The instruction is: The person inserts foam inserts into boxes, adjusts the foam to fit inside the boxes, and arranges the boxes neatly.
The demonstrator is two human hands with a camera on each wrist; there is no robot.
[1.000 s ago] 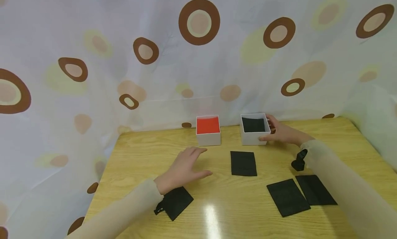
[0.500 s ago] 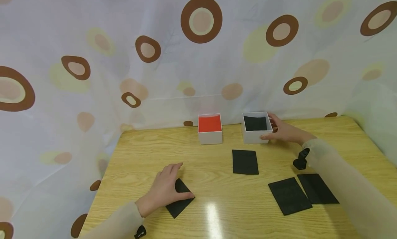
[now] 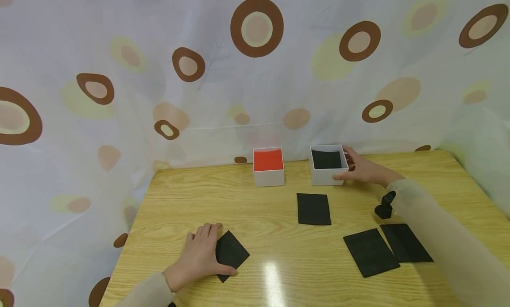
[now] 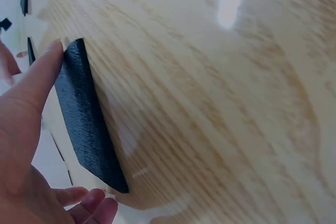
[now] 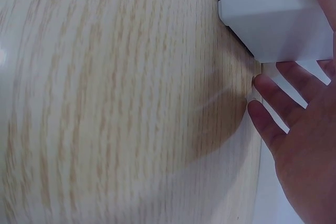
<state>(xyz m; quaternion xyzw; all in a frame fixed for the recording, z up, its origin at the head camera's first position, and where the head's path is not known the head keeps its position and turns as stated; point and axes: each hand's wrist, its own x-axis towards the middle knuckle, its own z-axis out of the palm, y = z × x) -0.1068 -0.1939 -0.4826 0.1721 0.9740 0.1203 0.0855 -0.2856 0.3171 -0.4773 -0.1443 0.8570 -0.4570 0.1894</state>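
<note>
In the head view my left hand [image 3: 199,256] spans a black cloth square [image 3: 232,256] lying on the table, thumb at its near side and fingers at its far left. The left wrist view shows the thumb tip at one corner of this black cloth square [image 4: 86,114], the fingertips close to the opposite end. My right hand [image 3: 362,170] holds a white box [image 3: 324,178] at its right side, thumb on the front wall and some fingers behind. Black cloth lies in that box. In the right wrist view, several fingers [image 5: 273,95] are spread beside the box [image 5: 278,19].
Left of the held box stands another white box [image 3: 269,179] with red cloth [image 3: 268,160] inside. Three more black squares lie on the wooden table [image 3: 191,196]: one in the middle [image 3: 313,209], two overlapping or touching at right [image 3: 371,253]. A patterned curtain [image 3: 223,90] hangs behind.
My left hand has moved back and down-left from above the middle of the table to the black cloth square at left. My right hand has stayed at the white box.
</note>
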